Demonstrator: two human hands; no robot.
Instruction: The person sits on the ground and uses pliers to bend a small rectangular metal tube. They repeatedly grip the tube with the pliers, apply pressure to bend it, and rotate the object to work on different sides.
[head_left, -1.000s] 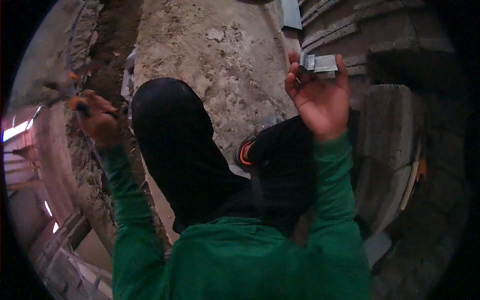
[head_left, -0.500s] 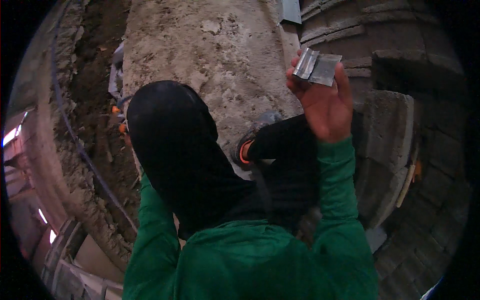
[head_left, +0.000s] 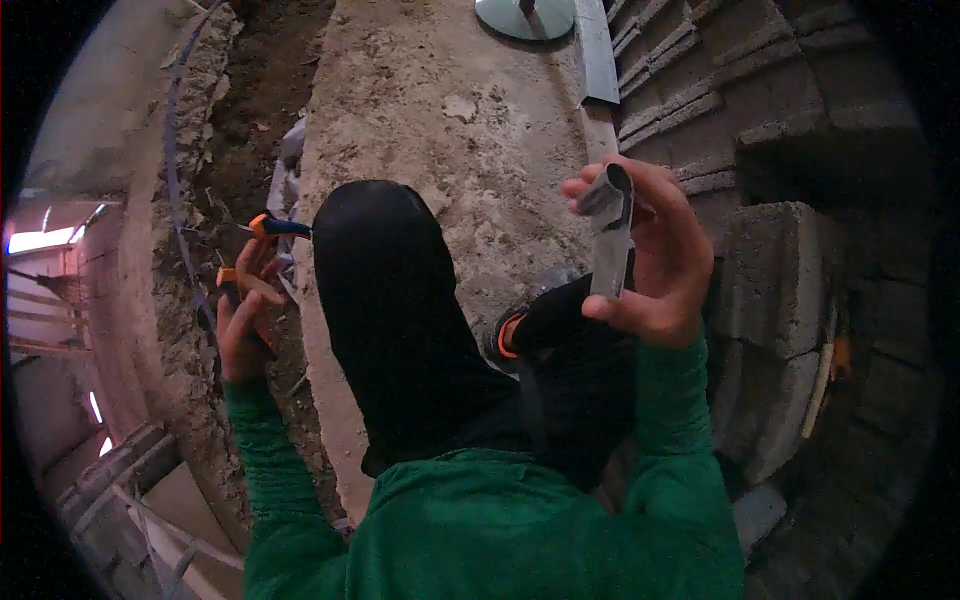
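Observation:
My right hand (head_left: 665, 265) holds up a small grey bent sheet-metal piece (head_left: 612, 235) by its edges, thumb at the lower end and fingers behind the upper end. The metal's top end curls over like a hook. Out to the left, beyond my raised knee, my left hand (head_left: 250, 320) is closed around a hand tool with orange and dark blue handles (head_left: 265, 226). One handle sticks out past the fingers toward the knee. The tool's working end cannot be made out, so its exact kind is unclear.
A long metal channel (head_left: 597, 60) lies along the right side of the rough concrete slab (head_left: 400, 120), beside a round metal base (head_left: 527, 15). Stacked concrete blocks (head_left: 770, 260) stand close on my right. A dirt trench (head_left: 262, 110) and a pale hose (head_left: 175, 170) run along the left.
My right hand has come closer and turned the metal piece from lying flat to upright. My left hand has come into view beside my knee with the orange-handled tool.

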